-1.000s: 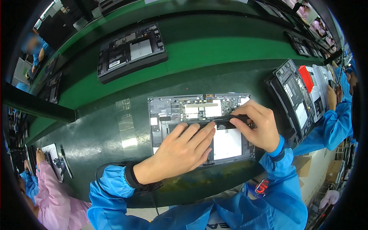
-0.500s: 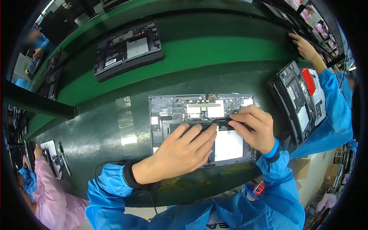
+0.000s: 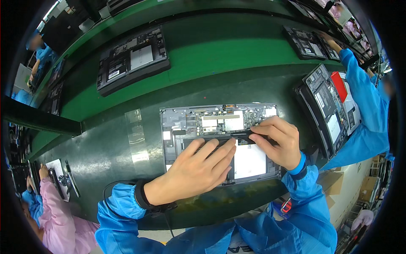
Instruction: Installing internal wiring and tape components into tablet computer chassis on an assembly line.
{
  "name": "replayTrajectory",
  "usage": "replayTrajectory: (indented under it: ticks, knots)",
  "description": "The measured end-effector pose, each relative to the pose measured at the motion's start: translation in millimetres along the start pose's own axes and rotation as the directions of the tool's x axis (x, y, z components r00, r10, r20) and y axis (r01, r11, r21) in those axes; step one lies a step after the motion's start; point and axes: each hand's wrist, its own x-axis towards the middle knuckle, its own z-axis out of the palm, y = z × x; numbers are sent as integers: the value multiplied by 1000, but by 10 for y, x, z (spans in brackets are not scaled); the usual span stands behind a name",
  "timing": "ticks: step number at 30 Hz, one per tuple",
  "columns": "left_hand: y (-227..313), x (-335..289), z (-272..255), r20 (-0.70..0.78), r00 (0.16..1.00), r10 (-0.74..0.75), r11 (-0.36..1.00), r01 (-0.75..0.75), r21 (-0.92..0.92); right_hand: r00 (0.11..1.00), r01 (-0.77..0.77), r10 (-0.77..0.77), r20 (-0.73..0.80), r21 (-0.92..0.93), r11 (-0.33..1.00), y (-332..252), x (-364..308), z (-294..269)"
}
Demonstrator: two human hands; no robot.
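Note:
An opened laptop base (image 3: 179,118) lies on the dark bench before me, with its circuit board (image 3: 213,122) along the far side and a white-labelled battery (image 3: 249,161) nearer. Flat across its middle rests my left hand (image 3: 196,169), fingers stretched and slightly spread, hiding part of the battery. Its fingertips are by the seam between board and battery. My right hand (image 3: 277,142) pinches dark tweezers (image 3: 242,134), whose tips point left to that seam, close to the left fingertips. What the tips touch is too small to make out.
A laptop base (image 3: 133,61) sits on the green conveyor (image 3: 211,46), another (image 3: 306,44) at far right. Stacked bases (image 3: 323,106) and a red piece (image 3: 339,86) stand right, by a co-worker's blue sleeve (image 3: 366,89). Clear tape (image 3: 137,135) lies left; a pink-sleeved co-worker (image 3: 61,207) sits beyond.
The laptop base on the conveyor has shifted left. Another has come into sight at the far right, near the co-worker's hand. My hands stay nearly in place on the laptop.

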Motion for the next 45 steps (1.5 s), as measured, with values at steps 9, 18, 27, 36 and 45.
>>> replayTrajectory:
  ticks: [9,18,27,36,45]
  knots:
    - [-5,26,18,-10,1000,-15,1000,15,-27,1000,-6,6,10,-6,1000,5,-6,-8]
    - [-22,25,40,-52,999,-4,998,1,-58,932,-337,324,164,57,940,-108,131,-245]
    - [-26,-6,50,-73,997,-9,998,4,-66,814,-455,411,409,11,890,-99,336,-319]
    - [-27,-14,49,-81,996,-23,996,16,-83,762,-496,427,486,15,868,-82,483,-262]
    - [-29,-1,75,-83,996,-16,997,10,-74,801,-499,416,431,97,861,-22,380,-213]
